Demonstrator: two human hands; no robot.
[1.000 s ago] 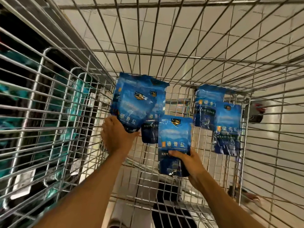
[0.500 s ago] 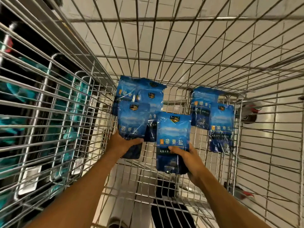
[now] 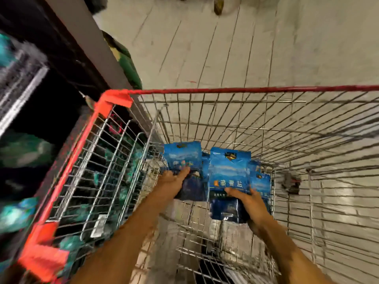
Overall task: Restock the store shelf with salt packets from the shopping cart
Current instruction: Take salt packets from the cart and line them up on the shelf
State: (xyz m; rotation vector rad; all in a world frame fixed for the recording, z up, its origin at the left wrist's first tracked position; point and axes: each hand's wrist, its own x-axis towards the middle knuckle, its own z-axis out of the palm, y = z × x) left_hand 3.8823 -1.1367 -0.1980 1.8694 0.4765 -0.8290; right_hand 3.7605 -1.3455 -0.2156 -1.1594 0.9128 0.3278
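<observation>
Both hands are inside the shopping cart (image 3: pixel 86 152): the left hand (image 3: pixel 171 184) grips one blue salt packet (image 3: pixel 183 160), the right hand (image 3: pixel 249 201) grips another packet (image 3: pixel 228 173). More packets (image 3: pixel 262 184) lie behind.

A shop: wire shopping cart (image 3: pixel 266 124) beside stocked store shelf (image 3: pixel 26 111).

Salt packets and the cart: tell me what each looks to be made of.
Salt packets: glossy printed plastic film, likely; the blue faces catch highlights and crease softly.
Cart: bare metal wire, by its silvery welded grid; the red rim and corner pieces look like plastic, though blur leaves that open.
</observation>
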